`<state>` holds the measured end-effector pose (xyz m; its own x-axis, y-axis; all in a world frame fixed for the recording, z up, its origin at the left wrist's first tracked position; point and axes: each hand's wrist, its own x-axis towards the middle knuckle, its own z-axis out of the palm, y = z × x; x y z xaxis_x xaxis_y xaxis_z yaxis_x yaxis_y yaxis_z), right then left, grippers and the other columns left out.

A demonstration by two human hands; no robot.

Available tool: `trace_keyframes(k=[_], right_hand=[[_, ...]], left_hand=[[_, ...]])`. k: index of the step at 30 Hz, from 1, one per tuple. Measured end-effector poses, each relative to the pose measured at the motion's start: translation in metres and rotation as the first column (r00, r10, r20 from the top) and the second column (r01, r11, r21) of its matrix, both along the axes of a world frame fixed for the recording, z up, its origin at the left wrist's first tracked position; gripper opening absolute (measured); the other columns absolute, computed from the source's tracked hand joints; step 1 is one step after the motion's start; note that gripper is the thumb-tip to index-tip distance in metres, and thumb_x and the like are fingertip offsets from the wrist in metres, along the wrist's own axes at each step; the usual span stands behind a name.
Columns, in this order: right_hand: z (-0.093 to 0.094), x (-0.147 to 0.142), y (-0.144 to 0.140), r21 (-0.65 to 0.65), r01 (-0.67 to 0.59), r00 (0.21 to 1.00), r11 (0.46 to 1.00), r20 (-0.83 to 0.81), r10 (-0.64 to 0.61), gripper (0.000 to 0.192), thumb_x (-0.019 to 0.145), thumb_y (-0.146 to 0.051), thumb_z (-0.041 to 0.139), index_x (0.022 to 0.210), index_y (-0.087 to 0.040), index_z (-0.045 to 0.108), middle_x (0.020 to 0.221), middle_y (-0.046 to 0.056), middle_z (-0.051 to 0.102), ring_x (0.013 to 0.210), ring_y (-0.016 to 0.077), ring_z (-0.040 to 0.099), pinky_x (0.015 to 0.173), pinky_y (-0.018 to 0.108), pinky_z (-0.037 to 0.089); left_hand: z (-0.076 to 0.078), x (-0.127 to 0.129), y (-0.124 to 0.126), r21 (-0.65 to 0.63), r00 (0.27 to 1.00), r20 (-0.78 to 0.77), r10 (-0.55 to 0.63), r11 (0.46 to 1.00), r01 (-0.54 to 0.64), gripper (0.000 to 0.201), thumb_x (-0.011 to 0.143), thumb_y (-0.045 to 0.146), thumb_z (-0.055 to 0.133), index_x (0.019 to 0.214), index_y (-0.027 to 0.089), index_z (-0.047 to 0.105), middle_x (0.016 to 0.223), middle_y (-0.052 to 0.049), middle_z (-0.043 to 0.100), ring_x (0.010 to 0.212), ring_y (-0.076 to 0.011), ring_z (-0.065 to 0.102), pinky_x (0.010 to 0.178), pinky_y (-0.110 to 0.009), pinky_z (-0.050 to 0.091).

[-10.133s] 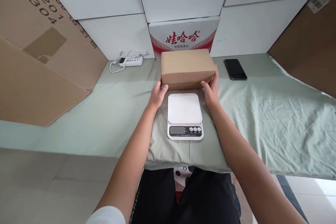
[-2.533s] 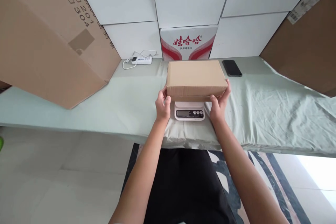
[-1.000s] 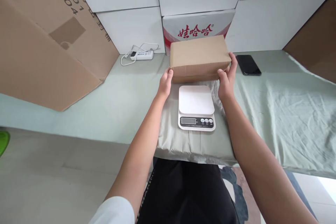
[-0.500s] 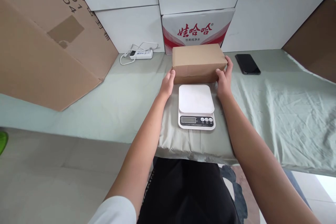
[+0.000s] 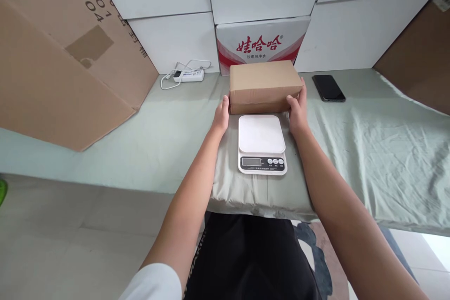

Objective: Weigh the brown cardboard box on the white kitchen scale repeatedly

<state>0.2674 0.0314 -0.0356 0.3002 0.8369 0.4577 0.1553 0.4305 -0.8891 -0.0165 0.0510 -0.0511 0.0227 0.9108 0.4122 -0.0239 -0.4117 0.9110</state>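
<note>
A closed brown cardboard box (image 5: 265, 85) rests on the pale green cloth just behind a white digital kitchen scale (image 5: 261, 143). My left hand (image 5: 221, 116) presses against the box's left end. At the right end, my right hand (image 5: 297, 110) grips it, thumb on the front edge. The scale's platform is bare and its display faces me.
A black phone (image 5: 328, 87) lies to the right of the box, and a white power strip with cord (image 5: 185, 74) to the left. A red-and-white printed carton (image 5: 262, 42) stands behind among white boxes. Large brown cartons (image 5: 59, 51) lean at both sides.
The box was on the scale 2.5 s ago; I lifted it off, moved it back and lowered it onto the cloth behind the scale. Both hands stayed at its ends.
</note>
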Motion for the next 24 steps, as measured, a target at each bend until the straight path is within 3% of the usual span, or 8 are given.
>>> trace_keyframes(k=[3,6,8,12,15,20,24], right_hand=[[0.029,-0.002,-0.029,0.118,0.005,0.998,0.993,0.058,-0.011,0.092,0.085,-0.079,0.063,0.166,-0.04,0.043,0.175,0.004,0.051,0.171,0.0363,0.041,0.142,0.068,0.033],[0.054,-0.003,-0.083,0.16,-0.011,0.989,0.987,0.144,-0.013,0.095,0.087,-0.082,0.066,0.169,-0.044,0.039,0.179,0.003,0.046,0.173,0.038,0.036,0.14,0.066,0.038],[0.056,-0.004,-0.122,0.137,-0.021,0.989,0.99,0.149,0.0,0.099,0.086,-0.081,0.071,0.171,-0.045,0.036,0.181,0.003,0.045,0.173,0.0386,0.037,0.139,0.065,0.041],[0.034,-0.004,-0.173,0.041,-0.05,0.993,0.998,0.113,0.045,0.096,0.089,-0.072,0.076,0.172,-0.045,0.034,0.179,0.007,0.047,0.168,0.039,0.045,0.133,0.067,0.047],[0.023,-0.003,-0.181,0.025,-0.057,0.995,0.998,0.083,0.054,0.095,0.09,-0.068,0.077,0.171,-0.044,0.034,0.177,0.008,0.049,0.165,0.0396,0.049,0.13,0.068,0.051],[0.028,-0.004,-0.178,-0.016,-0.07,0.996,0.997,0.062,0.071,0.093,0.093,-0.069,0.073,0.172,-0.041,0.032,0.179,0.009,0.046,0.166,0.0411,0.048,0.131,0.067,0.049],[0.025,-0.003,-0.181,-0.009,-0.065,0.998,0.998,0.009,0.065,0.096,0.095,-0.065,0.073,0.175,-0.043,0.025,0.175,0.009,0.052,0.165,0.0398,0.05,0.132,0.069,0.047]], left_hand=[[0.03,-0.001,-0.033,0.008,1.0,0.021,-0.02,1.0,0.02,0.097,0.091,0.099,0.044,0.145,0.026,0.075,0.16,-0.013,0.072,0.164,-0.0386,0.054,0.137,-0.056,0.044],[0.054,-0.009,-0.083,0.08,0.999,0.021,-0.05,0.996,0.048,0.091,0.097,0.094,0.041,0.149,0.026,0.073,0.163,-0.012,0.07,0.163,-0.0381,0.055,0.135,-0.053,0.047],[0.057,-0.015,-0.117,0.078,0.998,0.008,-0.069,0.995,0.068,0.091,0.098,0.093,0.04,0.152,0.027,0.071,0.163,-0.011,0.07,0.163,-0.038,0.055,0.134,-0.051,0.049],[0.043,-0.023,-0.162,0.023,0.993,-0.022,-0.116,0.993,0.116,0.092,0.098,0.092,0.04,0.155,0.026,0.069,0.16,-0.014,0.072,0.162,-0.0393,0.057,0.135,-0.053,0.05],[0.038,-0.022,-0.172,0.007,0.991,-0.025,-0.13,0.991,0.131,0.092,0.099,0.091,0.041,0.157,0.026,0.067,0.163,-0.014,0.069,0.163,-0.0397,0.056,0.137,-0.055,0.047],[0.041,-0.021,-0.173,-0.071,0.993,-0.024,-0.113,0.991,0.111,0.091,0.101,0.089,0.04,0.162,0.026,0.062,0.173,-0.012,0.06,0.167,-0.039,0.05,0.14,-0.054,0.042],[0.035,-0.023,-0.173,-0.086,0.997,0.027,-0.077,0.993,0.079,0.097,0.099,0.091,0.043,0.168,0.025,0.055,0.182,-0.012,0.048,0.172,-0.039,0.041,0.143,-0.053,0.036]])
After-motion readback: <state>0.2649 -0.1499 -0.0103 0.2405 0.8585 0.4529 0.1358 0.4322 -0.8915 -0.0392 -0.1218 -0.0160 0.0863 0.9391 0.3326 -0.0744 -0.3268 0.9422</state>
